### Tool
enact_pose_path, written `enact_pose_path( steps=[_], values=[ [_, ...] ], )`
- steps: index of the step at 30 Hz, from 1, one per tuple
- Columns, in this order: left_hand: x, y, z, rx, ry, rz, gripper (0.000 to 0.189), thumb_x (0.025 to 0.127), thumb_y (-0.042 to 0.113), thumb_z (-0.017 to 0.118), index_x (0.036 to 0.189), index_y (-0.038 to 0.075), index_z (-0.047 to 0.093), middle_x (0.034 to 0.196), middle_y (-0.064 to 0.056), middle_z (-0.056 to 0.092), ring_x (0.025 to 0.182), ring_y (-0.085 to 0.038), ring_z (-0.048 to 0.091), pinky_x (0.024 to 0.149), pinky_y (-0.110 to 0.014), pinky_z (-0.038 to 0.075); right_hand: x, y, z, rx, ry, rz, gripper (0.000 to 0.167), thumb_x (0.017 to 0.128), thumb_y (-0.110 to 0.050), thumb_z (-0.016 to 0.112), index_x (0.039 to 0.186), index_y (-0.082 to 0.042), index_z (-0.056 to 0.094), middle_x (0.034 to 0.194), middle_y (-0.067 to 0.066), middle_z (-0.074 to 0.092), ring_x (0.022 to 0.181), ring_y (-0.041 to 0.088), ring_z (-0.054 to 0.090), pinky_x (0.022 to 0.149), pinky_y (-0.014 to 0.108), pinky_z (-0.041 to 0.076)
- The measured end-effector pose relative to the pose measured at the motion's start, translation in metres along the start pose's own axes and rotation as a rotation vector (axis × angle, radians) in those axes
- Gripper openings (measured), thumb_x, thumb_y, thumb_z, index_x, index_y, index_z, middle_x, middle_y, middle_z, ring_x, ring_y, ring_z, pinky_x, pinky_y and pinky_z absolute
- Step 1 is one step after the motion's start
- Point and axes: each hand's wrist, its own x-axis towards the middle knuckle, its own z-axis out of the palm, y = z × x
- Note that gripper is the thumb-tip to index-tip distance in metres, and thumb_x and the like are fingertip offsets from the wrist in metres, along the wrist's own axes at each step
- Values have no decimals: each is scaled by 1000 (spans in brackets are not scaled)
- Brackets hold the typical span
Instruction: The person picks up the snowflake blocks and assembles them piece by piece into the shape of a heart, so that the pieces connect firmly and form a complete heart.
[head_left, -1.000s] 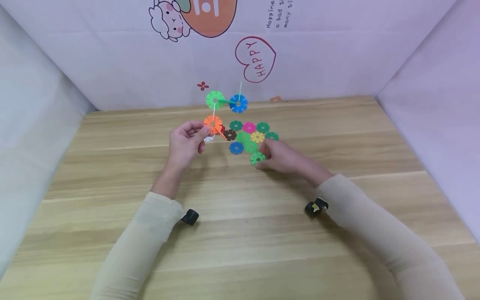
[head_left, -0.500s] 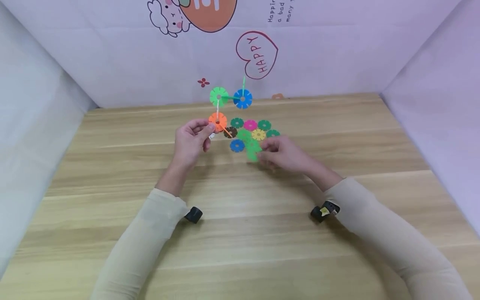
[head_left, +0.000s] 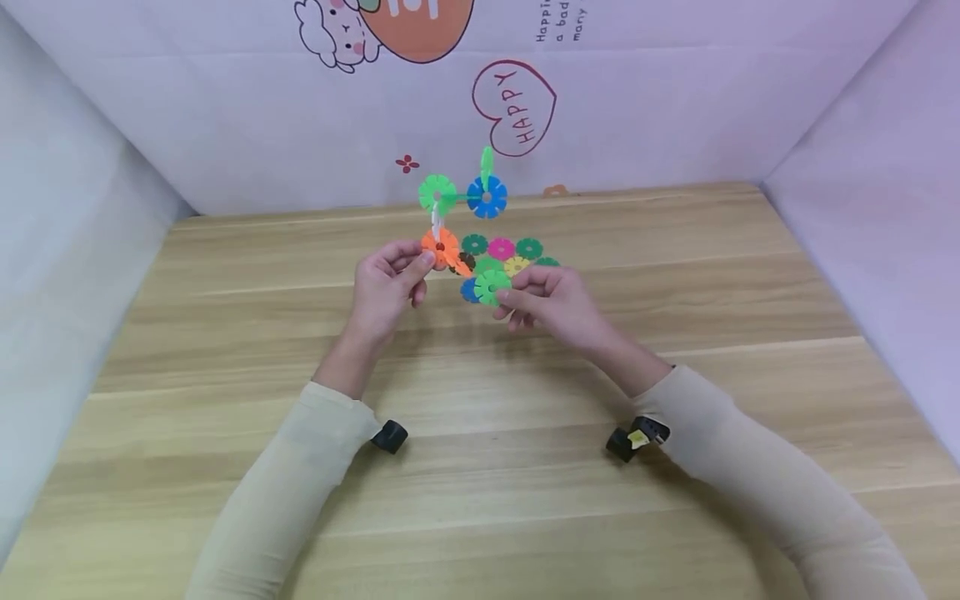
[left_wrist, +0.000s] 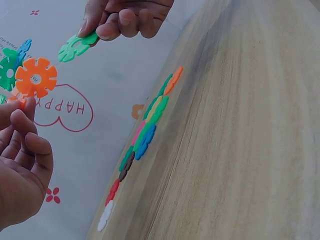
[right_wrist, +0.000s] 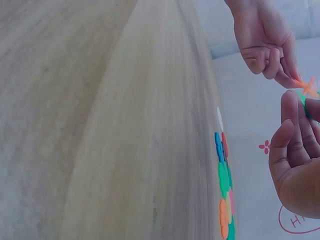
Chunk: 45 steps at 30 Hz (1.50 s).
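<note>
My left hand [head_left: 386, 287] pinches an orange notched disc [head_left: 447, 240] between thumb and fingers, held above the table. Discs slotted together rise from it in a chain: a white disc [head_left: 437, 218], a light green disc [head_left: 429, 190], a blue disc [head_left: 477, 204] and another light green one on top. A second orange disc, slotted in below, points toward the right hand. My right hand [head_left: 562, 304] pinches a separate light green disc [head_left: 483, 289] by its edge. In the left wrist view, a gap shows between this disc [left_wrist: 70, 51] and the orange disc [left_wrist: 47, 77].
Loose discs lie flat on the wooden table [head_left: 480, 483] beneath the hands, among them a pink disc [head_left: 495, 247], a yellow disc [head_left: 516, 262] and a blue one. A white disc [left_wrist: 105, 217] lies at one end of the group. A printed cloth wall [head_left: 637, 108] stands behind.
My right hand has brought its light green disc up and left, closer to the left hand. The left hand has shifted slightly right, and the chain has turned a little.
</note>
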Motion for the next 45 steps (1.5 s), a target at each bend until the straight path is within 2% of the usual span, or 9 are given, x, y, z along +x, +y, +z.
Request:
enact_pose_path(
  steps=[4,10,17,23,26,29,35,41,45],
  values=[
    [-1,0,1,10,-13,-16,4,101,8,70,104,5,71,84,3,77,50,-11,46,49,-18,41,0,1,3,-9,-13,-3,16,102,-13,70,98,3,68,86,8,80,75,29,75,68,32,59],
    [-4,0,3,20,-23,-10,6,101,8,70,106,4,71,83,4,77,50,-9,47,50,-18,42,0,4,5,-6,-36,-21,16,102,-10,69,97,5,69,86,9,80,70,19,74,69,36,60],
    [-8,2,7,73,-28,-11,8,100,6,71,105,0,71,81,5,75,51,-9,46,49,-18,41,-1,1,7,7,-38,-16,16,103,-10,67,99,6,69,83,8,79,72,18,74,76,42,64],
    [-9,4,9,105,-39,29,11,99,4,72,105,-4,71,79,4,74,52,-10,45,49,-18,40,-2,2,9,34,-42,-5,15,104,-7,65,98,7,65,85,16,77,74,20,76,77,38,65],
    [-9,5,10,124,-41,25,11,98,5,72,105,-4,72,79,3,72,54,-11,44,50,-19,39,-4,3,11,39,-48,-3,15,104,-8,65,99,7,65,87,20,76,75,20,76,78,37,65],
    [-8,6,10,141,-33,9,11,98,7,73,105,-2,73,80,3,72,55,-11,46,52,-19,41,-4,5,13,52,-44,-18,15,105,-8,63,100,7,64,86,18,76,76,21,76,80,37,64],
    [-6,8,12,114,-37,-13,15,98,4,72,107,-8,71,78,3,73,54,-11,48,52,-19,45,-4,4,16,107,-39,-35,14,105,-6,62,99,6,62,86,15,77,78,23,77,81,36,64],
    [-5,12,14,74,-39,3,15,98,0,69,107,-11,69,76,4,72,53,-10,47,52,-19,43,-3,-2,18,115,-37,-50,14,106,-5,61,95,4,60,86,17,77,83,35,77,81,39,64],
    [-5,15,14,72,-45,-8,14,98,0,69,108,-10,70,77,4,72,53,-10,47,52,-19,43,-2,-4,19,117,-40,-51,15,106,-6,61,95,4,60,84,14,77,81,30,77,80,40,64]
  ],
)
